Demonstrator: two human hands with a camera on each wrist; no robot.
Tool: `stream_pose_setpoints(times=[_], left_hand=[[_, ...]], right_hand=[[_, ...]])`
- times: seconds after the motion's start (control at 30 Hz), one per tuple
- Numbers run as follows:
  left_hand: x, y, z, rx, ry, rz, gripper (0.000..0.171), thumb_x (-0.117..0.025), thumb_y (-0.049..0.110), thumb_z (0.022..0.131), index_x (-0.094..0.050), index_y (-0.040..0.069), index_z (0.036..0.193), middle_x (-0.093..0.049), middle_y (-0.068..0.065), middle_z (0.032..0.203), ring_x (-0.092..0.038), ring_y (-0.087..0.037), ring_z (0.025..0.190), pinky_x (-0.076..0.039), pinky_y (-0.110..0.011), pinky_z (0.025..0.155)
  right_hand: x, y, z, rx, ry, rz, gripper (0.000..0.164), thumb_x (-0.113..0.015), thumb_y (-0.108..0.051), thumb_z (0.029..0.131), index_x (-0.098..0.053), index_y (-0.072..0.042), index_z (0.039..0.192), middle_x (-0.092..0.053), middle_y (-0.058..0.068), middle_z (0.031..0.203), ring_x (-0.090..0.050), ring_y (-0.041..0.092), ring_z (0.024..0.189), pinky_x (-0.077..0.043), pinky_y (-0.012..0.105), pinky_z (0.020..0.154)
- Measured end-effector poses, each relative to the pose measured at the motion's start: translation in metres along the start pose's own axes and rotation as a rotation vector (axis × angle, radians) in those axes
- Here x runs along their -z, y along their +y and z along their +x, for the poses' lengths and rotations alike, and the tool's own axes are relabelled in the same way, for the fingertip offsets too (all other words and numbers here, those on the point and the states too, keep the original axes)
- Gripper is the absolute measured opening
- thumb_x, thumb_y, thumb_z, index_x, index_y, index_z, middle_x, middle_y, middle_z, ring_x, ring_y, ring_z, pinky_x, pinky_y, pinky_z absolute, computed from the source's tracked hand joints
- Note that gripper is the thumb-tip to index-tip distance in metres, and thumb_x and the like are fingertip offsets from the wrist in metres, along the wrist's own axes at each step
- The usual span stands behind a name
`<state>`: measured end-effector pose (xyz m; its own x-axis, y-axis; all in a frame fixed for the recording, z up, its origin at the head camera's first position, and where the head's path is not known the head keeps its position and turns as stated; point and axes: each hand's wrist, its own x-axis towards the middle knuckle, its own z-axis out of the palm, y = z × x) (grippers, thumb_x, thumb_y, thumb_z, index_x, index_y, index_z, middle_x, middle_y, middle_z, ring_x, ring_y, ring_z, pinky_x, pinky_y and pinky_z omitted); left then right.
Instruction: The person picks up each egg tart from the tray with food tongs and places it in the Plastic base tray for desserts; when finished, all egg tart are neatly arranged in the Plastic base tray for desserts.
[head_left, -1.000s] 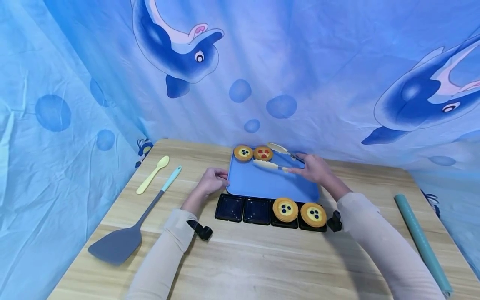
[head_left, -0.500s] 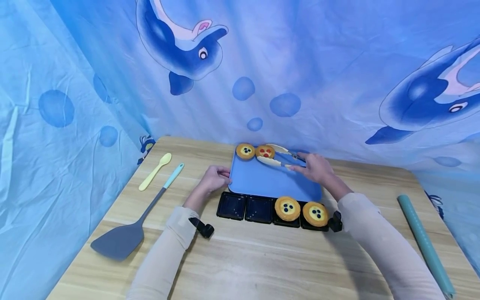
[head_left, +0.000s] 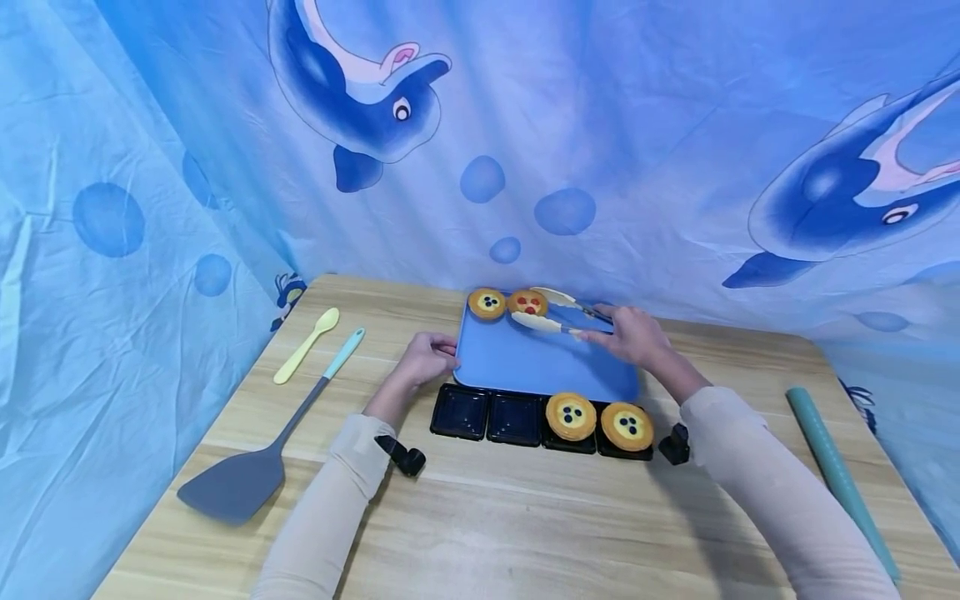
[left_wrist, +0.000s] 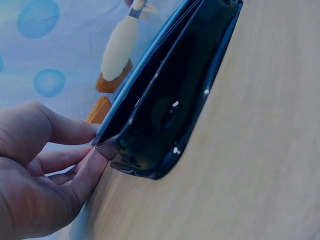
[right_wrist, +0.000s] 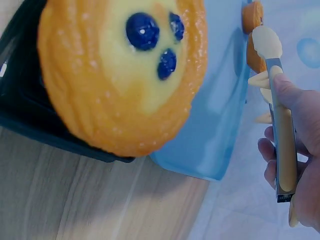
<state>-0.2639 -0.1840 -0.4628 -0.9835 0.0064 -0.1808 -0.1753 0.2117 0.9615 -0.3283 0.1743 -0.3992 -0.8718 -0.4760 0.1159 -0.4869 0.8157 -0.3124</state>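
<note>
My left hand [head_left: 426, 360] pinches the left edge of a blue tray [head_left: 547, 358] between thumb and fingers, close to a black square mold [left_wrist: 165, 105] in the left wrist view. On the tray's far side, my right hand [head_left: 633, 335] grips a pair of tongs [right_wrist: 285, 145] with cream scalloped tips. Those tips lie on either side of an egg tart with red berries [head_left: 527, 300], which appears to rest on the tray; firm contact cannot be told. Beside it on the left sits a blueberry-topped tart [head_left: 487, 303].
Four-square black molds [head_left: 514, 418] line the tray's near edge; the two right ones carry blueberry tarts [head_left: 571, 417]. At left lie a yellow spoon [head_left: 307, 343] and a grey turner [head_left: 240, 483]. A teal rolling pin [head_left: 840, 475] lies at right. A printed curtain [head_left: 600, 125] hangs behind.
The tongs' tips have drawn closer together around the red-berry tart, the near tip moving up toward it. My left hand keeps its place on the tray's edge.
</note>
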Motion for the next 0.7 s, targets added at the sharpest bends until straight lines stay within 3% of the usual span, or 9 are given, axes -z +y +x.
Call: stream_pose_setpoints(times=[0.47,0.7], left_hand=[[0.003,0.001,0.001,0.006,0.005,0.027,0.041,-0.068,-0.008,0.083,-0.059,-0.013,0.123,-0.063,-0.022,0.107,-0.063,-0.024,0.087,-0.058,-0.029,0.075],[0.001,-0.003,0.002,-0.015,-0.009,-0.01,0.043,-0.067,-0.01,0.081,-0.057,-0.016,0.123,-0.062,-0.023,0.104,-0.063,-0.022,0.083,-0.058,-0.027,0.072]], right_hand=[[0.021,-0.025,-0.051,0.209,0.116,0.043,0.063,-0.076,-0.036,0.088,-0.059,0.004,0.134,-0.028,-0.01,0.046,-0.023,0.008,0.038,-0.019,0.023,0.037],[0.029,-0.035,-0.078,0.226,0.106,0.025,0.064,-0.079,-0.035,0.086,-0.06,0.004,0.132,-0.043,-0.009,0.056,-0.039,0.006,0.048,-0.031,0.024,0.041]])
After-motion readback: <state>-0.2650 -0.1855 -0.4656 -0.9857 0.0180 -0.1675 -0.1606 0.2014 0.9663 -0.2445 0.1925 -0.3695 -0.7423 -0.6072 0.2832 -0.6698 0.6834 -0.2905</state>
